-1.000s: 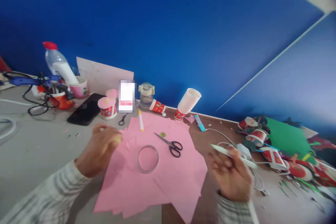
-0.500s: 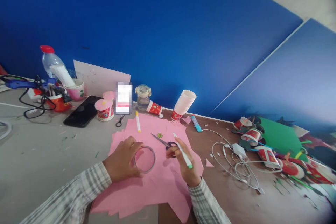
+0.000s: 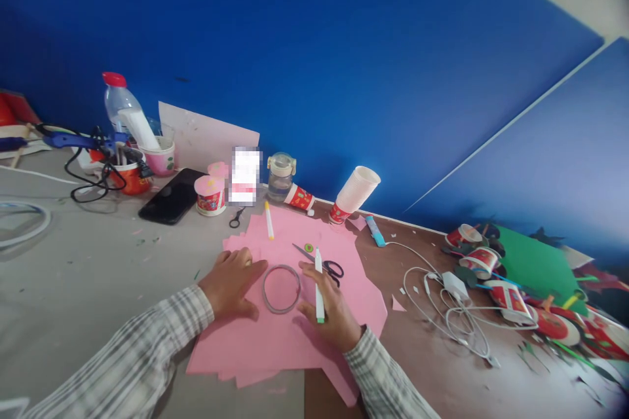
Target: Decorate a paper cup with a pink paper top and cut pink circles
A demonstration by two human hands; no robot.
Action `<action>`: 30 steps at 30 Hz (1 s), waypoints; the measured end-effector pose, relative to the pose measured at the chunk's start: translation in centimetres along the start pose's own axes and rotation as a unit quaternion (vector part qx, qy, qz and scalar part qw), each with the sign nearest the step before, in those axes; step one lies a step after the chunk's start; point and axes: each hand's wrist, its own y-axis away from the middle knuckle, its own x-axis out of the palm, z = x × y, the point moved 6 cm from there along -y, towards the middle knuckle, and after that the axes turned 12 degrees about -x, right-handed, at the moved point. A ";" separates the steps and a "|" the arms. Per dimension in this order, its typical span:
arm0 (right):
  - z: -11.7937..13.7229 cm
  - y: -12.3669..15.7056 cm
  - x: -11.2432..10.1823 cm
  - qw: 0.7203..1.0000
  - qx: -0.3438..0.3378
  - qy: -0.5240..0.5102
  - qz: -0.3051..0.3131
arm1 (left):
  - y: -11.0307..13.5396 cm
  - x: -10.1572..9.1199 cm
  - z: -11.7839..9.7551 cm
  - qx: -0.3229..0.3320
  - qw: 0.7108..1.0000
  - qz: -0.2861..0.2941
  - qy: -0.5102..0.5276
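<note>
Pink paper [image 3: 265, 352] lies stacked. Left hand [image 3: 230, 288] rests on its left, fingers wide. Right hand [image 3: 335, 315] is over its right. Scissors [image 3: 327, 266] lie on it, partly behind that hand. Ring [image 3: 282, 311]: mid-paper, between hands. Marker [image 3: 319, 285]: above paper, held by right fingers.

We seem to be at a craft workspace: a blue partition [image 3: 304, 65] borders the back edge of the table [image 3: 98, 288], paper cups [image 3: 506, 298] crowd that edge's right end, and scissors [image 3: 327, 264] lie on pink paper [image 3: 280, 347].

Blue wall panels [image 3: 314, 65], pale diagonal seam [image 3: 504, 127], grey-and-brown tabletop [image 3: 98, 301]
</note>
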 end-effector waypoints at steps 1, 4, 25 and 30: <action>0.0 -0.2 0.2 1.000 0.002 0.006 0.009 | 0.0 0.0 0.0 0.002 1.000 0.002 -0.001; 0.1 -0.9 1.0 0.999 0.008 0.018 0.043 | -0.1 0.0 0.0 0.008 1.000 0.001 0.001; -2.0 -0.6 4.1 0.996 0.065 0.013 0.065 | -0.1 0.1 -0.1 0.030 0.999 0.003 0.021; -2.1 -0.6 4.2 0.996 0.066 0.006 0.061 | -0.2 0.1 -0.1 0.035 0.999 0.007 0.024</action>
